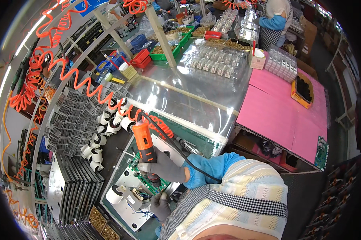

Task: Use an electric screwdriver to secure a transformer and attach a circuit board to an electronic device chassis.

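My right hand (164, 168), in a grey glove with a blue sleeve, is closed around an orange powered screwdriver (143, 140) held upright, tip down on a green circuit board (136, 176). A black cable and an orange coiled hose (88, 90) run off from the tool. The board lies in a white metal tray (126, 214) with a white round part (115, 195) near its left end. My left hand (161, 206), also grey-gloved, rests on the tray's near edge beside the board, fingers bent; I cannot see anything in it.
Finned aluminium heat sinks (70, 124) and white spools (108, 120) are piled to the left, grey plates (74, 186) stand stacked below them, and a box of brass screws (100, 222) is nearby. A pink sheet (276, 108) covers the right bench. Another person (274, 20) works at the far end.
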{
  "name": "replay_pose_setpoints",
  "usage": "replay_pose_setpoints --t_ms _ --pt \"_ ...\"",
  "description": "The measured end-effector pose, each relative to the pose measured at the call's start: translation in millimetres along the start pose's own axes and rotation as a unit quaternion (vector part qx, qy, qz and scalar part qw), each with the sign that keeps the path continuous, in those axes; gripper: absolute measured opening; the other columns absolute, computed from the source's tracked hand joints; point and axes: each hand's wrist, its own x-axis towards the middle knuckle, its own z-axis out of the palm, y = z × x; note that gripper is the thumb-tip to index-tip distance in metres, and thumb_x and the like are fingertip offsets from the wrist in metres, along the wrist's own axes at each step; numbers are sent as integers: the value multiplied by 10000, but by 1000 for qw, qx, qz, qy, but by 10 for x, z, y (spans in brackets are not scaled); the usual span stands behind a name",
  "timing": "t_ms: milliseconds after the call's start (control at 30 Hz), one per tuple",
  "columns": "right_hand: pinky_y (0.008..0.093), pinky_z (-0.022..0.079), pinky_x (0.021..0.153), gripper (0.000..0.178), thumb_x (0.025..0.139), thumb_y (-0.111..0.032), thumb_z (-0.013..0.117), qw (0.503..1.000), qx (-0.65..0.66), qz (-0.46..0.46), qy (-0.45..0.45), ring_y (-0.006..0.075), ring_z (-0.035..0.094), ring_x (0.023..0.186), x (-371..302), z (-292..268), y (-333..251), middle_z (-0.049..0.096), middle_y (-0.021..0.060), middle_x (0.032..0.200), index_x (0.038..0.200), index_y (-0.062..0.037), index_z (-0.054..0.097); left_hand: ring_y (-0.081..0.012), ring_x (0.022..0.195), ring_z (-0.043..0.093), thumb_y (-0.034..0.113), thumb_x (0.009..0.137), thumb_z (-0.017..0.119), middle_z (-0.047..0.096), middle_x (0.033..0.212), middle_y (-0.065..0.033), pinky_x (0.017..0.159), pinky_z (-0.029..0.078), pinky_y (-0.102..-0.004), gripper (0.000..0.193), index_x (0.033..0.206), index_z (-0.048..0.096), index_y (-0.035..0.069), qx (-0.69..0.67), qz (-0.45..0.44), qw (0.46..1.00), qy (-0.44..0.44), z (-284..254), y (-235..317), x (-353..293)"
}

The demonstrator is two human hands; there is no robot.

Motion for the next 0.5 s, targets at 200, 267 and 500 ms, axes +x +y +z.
replay_pose_setpoints --t_ms 200,267,500 --pt "225 378 484 351 897 -137 676 1000 15 -16 -3 63 449 563 -84 6 -79 507 12 771 1155 -86 443 -119 736 614 63 874 718 681 839 -75 657 497 -244 165 958 651 -62 25 18 999 -9 -62 -134 17" --pt "227 384 488 360 896 -136 679 1000 19 -16 -8 65 458 571 -112 2 -104 509 11 776 1163 -85 443 -117 731 611 62 872 718 681 834 -75 654 494 -245 160 953 653 -60 40 18 999 -4 -73 -169 17" --pt "235 427 517 402 885 -134 700 1000 12 -15 10 76 515 620 -199 -24 -137 523 7 795 1188 -80 442 -144 661 621 96 835 740 683 764 -105 611 491 -261 180 898 659 -53 20 30 999 15 -17 -173 -43"
